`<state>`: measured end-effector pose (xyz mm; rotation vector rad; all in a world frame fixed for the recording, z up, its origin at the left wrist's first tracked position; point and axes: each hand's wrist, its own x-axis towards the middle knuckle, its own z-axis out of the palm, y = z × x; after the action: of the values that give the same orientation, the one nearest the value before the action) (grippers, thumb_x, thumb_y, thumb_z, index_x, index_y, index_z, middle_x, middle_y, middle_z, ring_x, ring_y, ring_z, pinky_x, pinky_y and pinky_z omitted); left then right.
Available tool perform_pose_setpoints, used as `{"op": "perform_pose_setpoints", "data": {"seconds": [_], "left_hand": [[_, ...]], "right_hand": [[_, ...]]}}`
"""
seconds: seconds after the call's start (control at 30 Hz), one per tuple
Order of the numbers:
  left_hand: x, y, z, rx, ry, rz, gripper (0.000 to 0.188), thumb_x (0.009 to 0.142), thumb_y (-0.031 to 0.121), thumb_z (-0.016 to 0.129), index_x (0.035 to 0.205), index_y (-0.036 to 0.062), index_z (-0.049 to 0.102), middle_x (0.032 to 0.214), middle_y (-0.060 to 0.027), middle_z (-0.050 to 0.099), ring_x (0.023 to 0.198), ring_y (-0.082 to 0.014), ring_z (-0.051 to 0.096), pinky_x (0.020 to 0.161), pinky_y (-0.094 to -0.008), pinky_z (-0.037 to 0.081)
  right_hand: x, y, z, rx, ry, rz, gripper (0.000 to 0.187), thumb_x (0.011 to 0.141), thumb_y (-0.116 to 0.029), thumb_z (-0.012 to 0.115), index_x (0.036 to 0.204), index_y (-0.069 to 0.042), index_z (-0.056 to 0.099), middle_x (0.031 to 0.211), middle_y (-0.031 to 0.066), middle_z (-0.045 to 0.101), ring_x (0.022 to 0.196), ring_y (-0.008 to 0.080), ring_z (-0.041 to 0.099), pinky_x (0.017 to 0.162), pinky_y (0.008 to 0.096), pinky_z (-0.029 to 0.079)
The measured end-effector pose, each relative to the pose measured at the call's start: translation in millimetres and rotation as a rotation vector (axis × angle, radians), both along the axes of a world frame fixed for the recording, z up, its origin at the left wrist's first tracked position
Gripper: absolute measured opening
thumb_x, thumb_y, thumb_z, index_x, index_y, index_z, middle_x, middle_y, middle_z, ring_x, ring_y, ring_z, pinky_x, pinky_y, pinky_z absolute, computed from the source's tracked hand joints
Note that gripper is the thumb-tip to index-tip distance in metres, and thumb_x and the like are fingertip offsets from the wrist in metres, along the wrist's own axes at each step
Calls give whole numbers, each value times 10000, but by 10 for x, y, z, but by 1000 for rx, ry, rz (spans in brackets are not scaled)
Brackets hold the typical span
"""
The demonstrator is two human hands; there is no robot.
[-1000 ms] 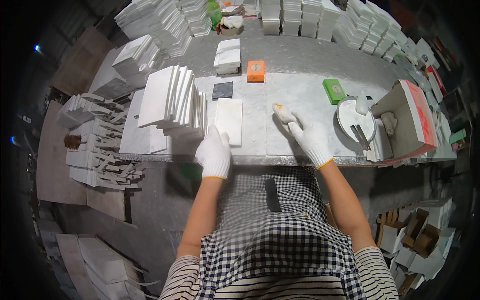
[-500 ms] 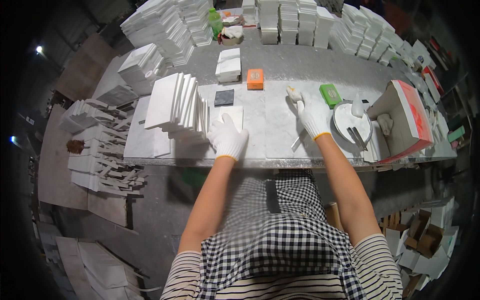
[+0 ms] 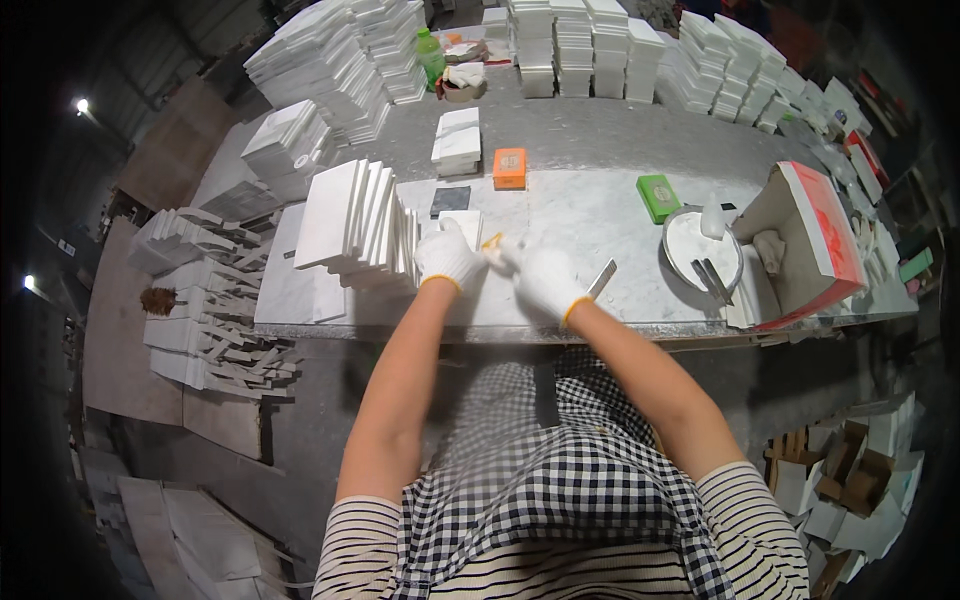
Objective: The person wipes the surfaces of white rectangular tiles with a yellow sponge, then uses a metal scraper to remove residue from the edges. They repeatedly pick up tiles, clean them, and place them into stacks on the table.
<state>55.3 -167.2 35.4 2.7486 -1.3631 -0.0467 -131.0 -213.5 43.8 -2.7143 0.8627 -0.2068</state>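
A small white stone tile (image 3: 462, 222) lies on the pale slab in front of me. My left hand (image 3: 447, 256), in a white knit glove, is closed against the tile's left and near edge, its fingers partly hidden. My right hand (image 3: 548, 280), gloved alike, is by the tile's near right corner. Its fingers are closed around a small, pale, yellowish wad (image 3: 493, 246) too small to name. Beside that wrist lies a flat metal blade (image 3: 604, 277). A dark square piece (image 3: 451, 202) sits just beyond the tile.
Leaning white tiles (image 3: 345, 225) stand left of my left hand. Ahead are an orange box (image 3: 510, 169) and a short tile stack (image 3: 457, 142). To the right are a green box (image 3: 658, 198), a bowl of white powder or paste (image 3: 690, 258) and an open carton (image 3: 815, 245).
My right hand has swung left and nearer, from beside the green box to the tile, bringing the yellowish wad. My left hand stays at the tile, fingers more curled.
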Motion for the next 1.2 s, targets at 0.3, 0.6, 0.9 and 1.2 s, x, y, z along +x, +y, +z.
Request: {"op": "perform_pose_setpoints", "data": {"seconds": [0.3,0.6,0.9,1.2], "left_hand": [[67,-173,183,164,30,-32,881,696,522,781,1311,-48,515,1163,-257,695,1026,-379,711,874,-440,574],[-1081,192,331,-409,6,-821,368,857,389,656,935,29,659,1005,-239,652,895,-379,642,772,-500,515],[-1851,265,59,-316,42,-836,853,786,389,772,1468,8,430,1029,-130,590,959,-311,574,789,-438,480],[-1552,575,-275,-326,-16,-904,260,782,224,724,935,74,577,861,-97,562,789,-303,595,655,-436,494]], "right_hand": [[-248,1174,204,226,-259,304,214,849,-168,629,1059,-132,650,948,124,659,895,338,679,747,468,549],[-1355,753,900,235,-173,-21,184,901,-283,602,916,-127,698,832,144,672,812,353,677,730,465,546],[-1922,-155,159,-130,-98,-539,387,935,-323,558,1254,-123,648,929,181,678,860,365,679,752,486,549],[-1587,-288,-175,-144,32,-552,356,889,-247,532,1187,-59,584,1008,185,667,880,357,680,751,491,559]]}}
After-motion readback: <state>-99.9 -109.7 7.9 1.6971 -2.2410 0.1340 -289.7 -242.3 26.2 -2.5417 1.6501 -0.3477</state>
